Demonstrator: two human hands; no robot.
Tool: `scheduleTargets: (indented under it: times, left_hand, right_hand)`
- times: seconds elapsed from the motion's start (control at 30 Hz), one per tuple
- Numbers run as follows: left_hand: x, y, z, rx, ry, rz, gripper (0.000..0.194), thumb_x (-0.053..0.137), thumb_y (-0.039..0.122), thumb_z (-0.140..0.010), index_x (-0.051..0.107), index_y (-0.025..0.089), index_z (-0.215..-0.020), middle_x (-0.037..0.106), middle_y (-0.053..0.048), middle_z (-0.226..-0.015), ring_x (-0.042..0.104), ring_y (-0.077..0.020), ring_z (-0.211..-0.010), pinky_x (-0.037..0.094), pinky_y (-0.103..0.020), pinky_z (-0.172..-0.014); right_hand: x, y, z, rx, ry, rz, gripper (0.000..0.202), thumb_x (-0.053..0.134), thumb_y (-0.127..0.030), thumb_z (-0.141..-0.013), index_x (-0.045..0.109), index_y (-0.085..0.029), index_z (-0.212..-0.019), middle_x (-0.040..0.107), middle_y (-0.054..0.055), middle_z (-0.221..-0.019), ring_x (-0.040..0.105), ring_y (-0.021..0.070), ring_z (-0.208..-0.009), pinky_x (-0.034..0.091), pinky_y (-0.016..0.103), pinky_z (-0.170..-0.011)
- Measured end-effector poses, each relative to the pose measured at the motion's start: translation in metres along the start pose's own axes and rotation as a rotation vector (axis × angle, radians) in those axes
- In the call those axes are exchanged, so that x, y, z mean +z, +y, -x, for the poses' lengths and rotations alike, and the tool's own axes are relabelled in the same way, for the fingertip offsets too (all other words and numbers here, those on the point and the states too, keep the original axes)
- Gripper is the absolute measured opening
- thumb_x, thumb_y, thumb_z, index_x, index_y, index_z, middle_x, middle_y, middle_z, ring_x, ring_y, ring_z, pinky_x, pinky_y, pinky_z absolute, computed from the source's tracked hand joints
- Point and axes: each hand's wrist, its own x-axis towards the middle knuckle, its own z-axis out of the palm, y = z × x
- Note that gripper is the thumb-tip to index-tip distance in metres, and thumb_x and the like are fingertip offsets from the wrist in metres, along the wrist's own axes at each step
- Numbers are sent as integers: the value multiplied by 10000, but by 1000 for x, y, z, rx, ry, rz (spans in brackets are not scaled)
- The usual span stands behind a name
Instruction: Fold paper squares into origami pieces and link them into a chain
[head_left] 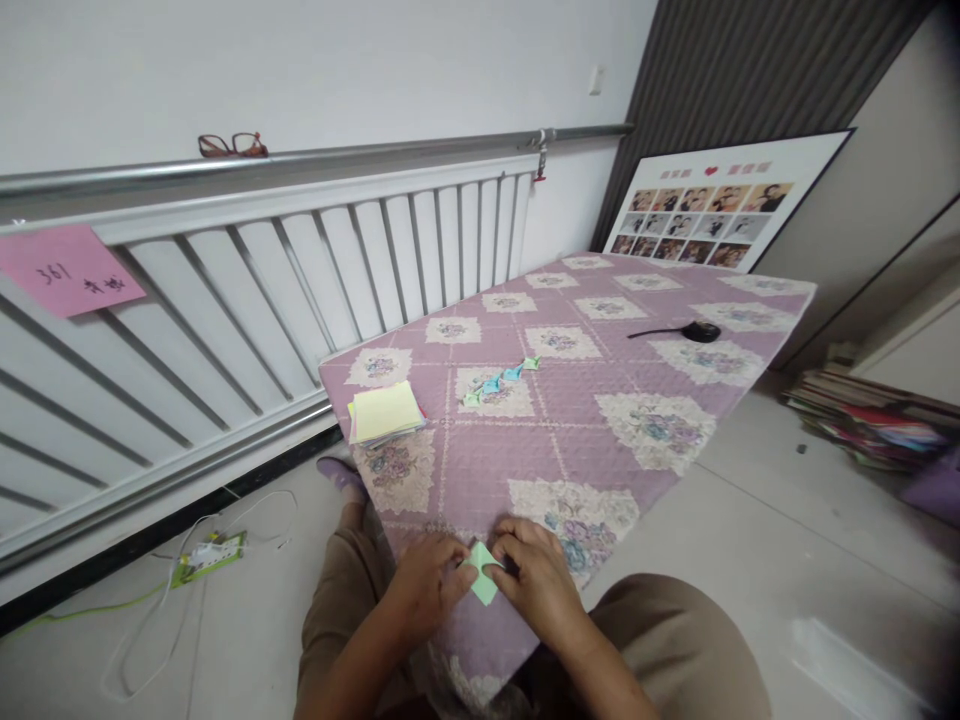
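A small folded piece of green paper (483, 577), diamond-shaped, is held between both hands at the near corner of the table. My left hand (429, 583) pinches its left side with thumb and fingers. On the right side, my right hand (536, 575) grips it the same way. Farther up the cloth lies a slanted row of several small folded papers, green and blue, among them a blue one (491, 385). To their left rests a stack of square paper sheets (385, 412), pale yellow on top.
A purple floral cloth (495, 442) covers the table. A black spoon-like object (700, 331) lies at the right. Behind are a white radiator (337, 265) and a photo board (686, 212). Glasses (232, 146) sit on the pipe; a power strip (210, 558) is on the floor.
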Motion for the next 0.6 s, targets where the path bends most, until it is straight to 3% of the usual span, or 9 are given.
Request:
scheduleTargets:
  times: [0.1, 0.2, 0.33, 0.6]
  left_hand:
    - [1, -3, -2, -46, 5, 10, 320, 319, 221, -921, 623, 188, -825, 645, -30, -826, 555, -167, -800, 385, -290, -752]
    - [7, -5, -7, -118, 7, -19, 168, 453, 165, -828, 618, 192, -830, 650, -14, -852, 555, -174, -835, 374, -293, -772]
    - [14, 0, -8, -188, 47, -109, 128, 576, 197, -749, 599, 204, -875, 634, 5, -873, 536, -190, -873, 343, -315, -812]
    - [16, 9, -7, -204, 15, -261, 74, 557, 268, -814, 594, 217, -852, 616, 3, -924, 506, -206, -936, 300, -349, -853]
  right_hand:
    - [-1, -1, 0, 16, -6, -11, 103, 695, -226, -721, 594, -245, -733, 622, -6, -1021, 542, 205, -993, 346, 378, -899]
    - [-1, -1, 0, 23, -14, -33, 115, 700, -219, -715, 588, -242, -723, 621, -7, -1017, 540, 206, -992, 337, 387, -908]
    - [0, -1, 0, 17, -8, -40, 101, 688, -223, -728, 588, -240, -725, 622, 2, -1017, 541, 208, -991, 331, 394, -912]
    - [0, 4, 0, -16, -34, -50, 59, 632, -199, -754, 604, -250, -756, 621, 11, -1049, 540, 212, -1016, 343, 401, -912]
